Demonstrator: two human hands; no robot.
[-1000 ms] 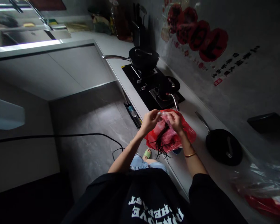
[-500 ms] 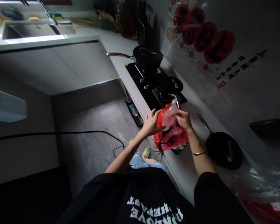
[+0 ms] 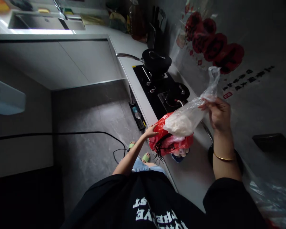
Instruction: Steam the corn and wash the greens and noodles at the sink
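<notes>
My right hand (image 3: pixel 219 113) is closed around the gathered neck of a clear plastic bag (image 3: pixel 193 109). Something pale and lumpy fills the bottom of this bag; its kind cannot be made out. The clear bag hangs just over a red plastic bag (image 3: pixel 160 128) on the counter. At the red bag's left edge, my left hand (image 3: pixel 151 131) grips the plastic with its fingers. Thin dark strands (image 3: pixel 160 149) stick out of the red bag's near side. Beside it, partly covered, lie several pale round things (image 3: pixel 181 152) on something dark blue.
Behind the bags is a black gas hob (image 3: pixel 145 81) with a lidded wok (image 3: pixel 156 62) and a smaller lidded pan (image 3: pixel 178 92). A flat dark lid or pan (image 3: pixel 238 160) lies behind my right forearm. The sink (image 3: pixel 46 21) is far left. A black cable (image 3: pixel 85 132) crosses the floor side.
My right hand has lifted the clear bag up and to the right out of the red bag. My left hand has shifted slightly left and down, onto the red bag's edge.
</notes>
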